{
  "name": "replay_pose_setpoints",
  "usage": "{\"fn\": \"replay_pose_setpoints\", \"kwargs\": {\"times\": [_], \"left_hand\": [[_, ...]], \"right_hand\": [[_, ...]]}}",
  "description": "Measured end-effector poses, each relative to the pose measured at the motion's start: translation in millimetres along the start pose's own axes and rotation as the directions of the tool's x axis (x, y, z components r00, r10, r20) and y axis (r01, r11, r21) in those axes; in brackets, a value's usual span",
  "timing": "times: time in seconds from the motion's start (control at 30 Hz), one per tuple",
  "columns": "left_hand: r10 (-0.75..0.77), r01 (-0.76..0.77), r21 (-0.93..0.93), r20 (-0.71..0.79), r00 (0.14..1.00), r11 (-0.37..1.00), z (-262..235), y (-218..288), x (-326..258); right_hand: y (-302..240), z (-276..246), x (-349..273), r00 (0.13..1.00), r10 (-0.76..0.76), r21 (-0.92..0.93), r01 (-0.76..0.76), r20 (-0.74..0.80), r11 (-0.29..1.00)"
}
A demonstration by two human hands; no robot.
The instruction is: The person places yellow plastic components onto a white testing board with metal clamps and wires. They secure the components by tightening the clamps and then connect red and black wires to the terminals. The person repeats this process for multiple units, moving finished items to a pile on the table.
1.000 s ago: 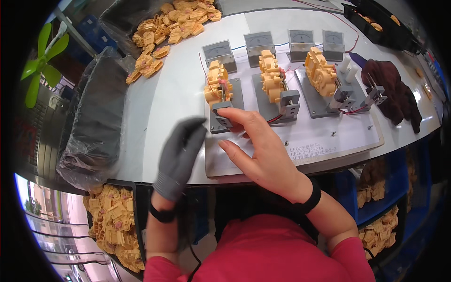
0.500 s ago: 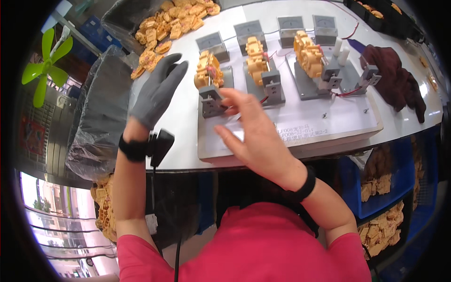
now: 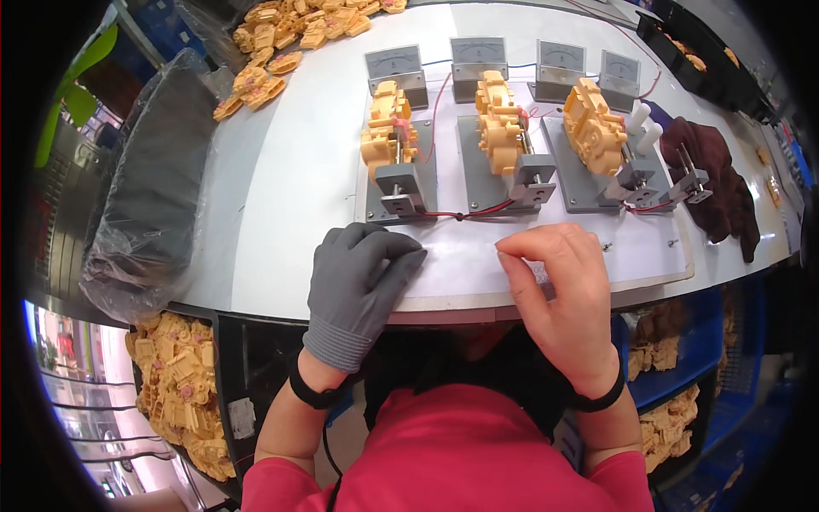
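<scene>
Three yellow fixtures [image 3: 499,119] behind hands; dark cloth [image 3: 717,183] right.

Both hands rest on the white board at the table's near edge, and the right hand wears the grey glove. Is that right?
Not quite. The head view shows the grey glove on the left hand; the right hand is bare. Both do rest on the white board at the table's near edge.

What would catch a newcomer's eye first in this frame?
Three yellow plastic parts stand clamped in grey fixtures in a row across the white table, each with a small meter behind it. At the near edge rest the grey-gloved left hand and the bare right hand. More yellow parts lie heaped far left.
</scene>
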State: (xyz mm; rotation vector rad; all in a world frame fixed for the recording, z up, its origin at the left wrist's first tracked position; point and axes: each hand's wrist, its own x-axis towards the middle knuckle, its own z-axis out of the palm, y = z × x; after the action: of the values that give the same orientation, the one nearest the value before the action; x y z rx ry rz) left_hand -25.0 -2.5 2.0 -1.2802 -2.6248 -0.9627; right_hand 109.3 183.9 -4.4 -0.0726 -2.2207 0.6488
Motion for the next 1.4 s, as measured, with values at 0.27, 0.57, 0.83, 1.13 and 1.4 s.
{"fn": "replay_pose_setpoints", "kwargs": {"times": [0.27, 0.57, 0.83, 1.13, 1.4], "left_hand": [[-0.128, 0.117, -0.234, -0.033, 0.991, 0.965, 9.9, -5.3, -6.9], [-0.101, 0.084, -0.226, -0.062, 0.993, 0.97, 26.9, -47.1, -18.1], [-0.116, 0.102, -0.203, -0.058, 0.992, 0.974, 26.0, -55.6, -22.8], [-0.038, 0.025, -0.206, -0.057, 0.998, 0.978, 25.9, -63.8, -24.0], [-0.084, 0.075, -0.193, -0.043, 0.995, 0.978, 25.6, -54.1, -21.8]], "right_hand": [[20.7, 10.0, -6.1, 0.998, 0.046, -0.054, -0.048, -0.039, 0.997], [21.6, 18.3, -12.5, 0.986, 0.044, -0.12, -0.063, -0.16, 0.991], [18.0, 19.9, -13.0, 0.989, 0.039, -0.151, -0.061, -0.144, 0.987], [18.4, 20.3, -10.8, 0.988, 0.035, -0.153, -0.058, -0.15, 0.986], [18.1, 20.4, -11.3, 0.989, 0.036, -0.169, -0.061, -0.145, 0.984]]}}
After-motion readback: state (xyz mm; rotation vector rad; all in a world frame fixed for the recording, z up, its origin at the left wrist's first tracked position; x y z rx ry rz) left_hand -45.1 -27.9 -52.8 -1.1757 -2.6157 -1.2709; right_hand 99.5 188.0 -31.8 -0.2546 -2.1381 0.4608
